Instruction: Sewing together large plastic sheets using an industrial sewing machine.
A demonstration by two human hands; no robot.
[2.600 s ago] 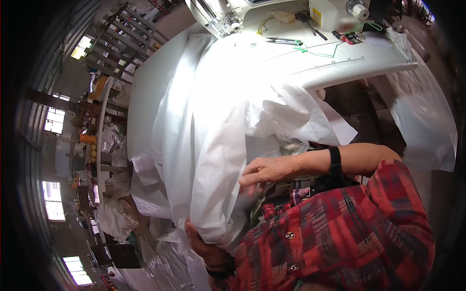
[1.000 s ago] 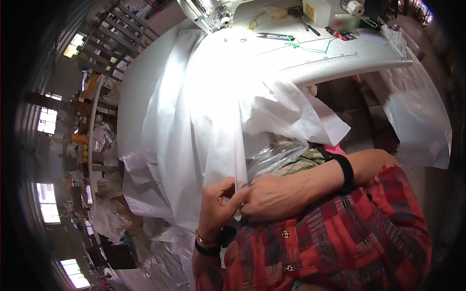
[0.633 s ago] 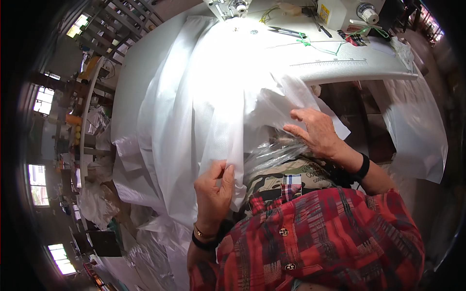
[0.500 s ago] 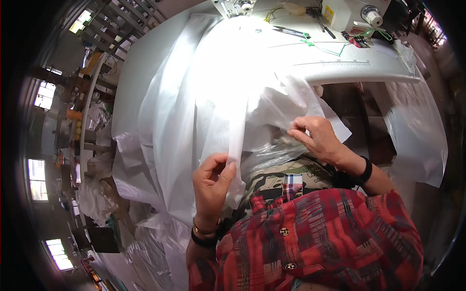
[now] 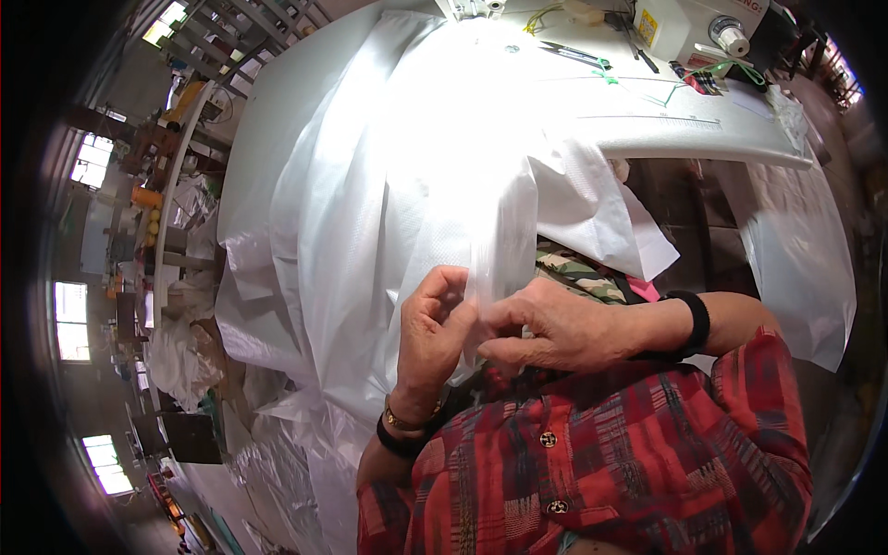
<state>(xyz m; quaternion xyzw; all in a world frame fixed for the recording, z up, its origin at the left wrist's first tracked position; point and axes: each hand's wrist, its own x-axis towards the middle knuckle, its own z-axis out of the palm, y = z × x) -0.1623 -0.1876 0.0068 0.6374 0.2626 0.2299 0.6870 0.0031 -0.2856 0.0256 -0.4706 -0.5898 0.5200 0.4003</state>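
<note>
A large white woven plastic sheet (image 5: 342, 231) spreads over the sewing table and drapes down to my lap. My left hand (image 5: 433, 326) pinches its near edge between thumb and fingers. Close against it, my right hand (image 5: 555, 324) is closed on the same edge, where a clear film strip runs along the fold. Both hands are near my chest, almost touching. At the far end, the sheet reaches the sewing machine's needle area (image 5: 474, 9), where strong light washes out detail.
The sewing machine body (image 5: 698, 37) stands at the back right. Before it lie thread snips (image 5: 575, 55), green string (image 5: 666, 97) and a plaid scrap (image 5: 696, 80). Another white sheet (image 5: 795, 250) hangs off the table's right side. Crumpled plastic (image 5: 185, 361) is heaped at left.
My right hand has moved left and nearer to me, joining the left hand at the sheet's edge. My left hand has shifted slightly right.
</note>
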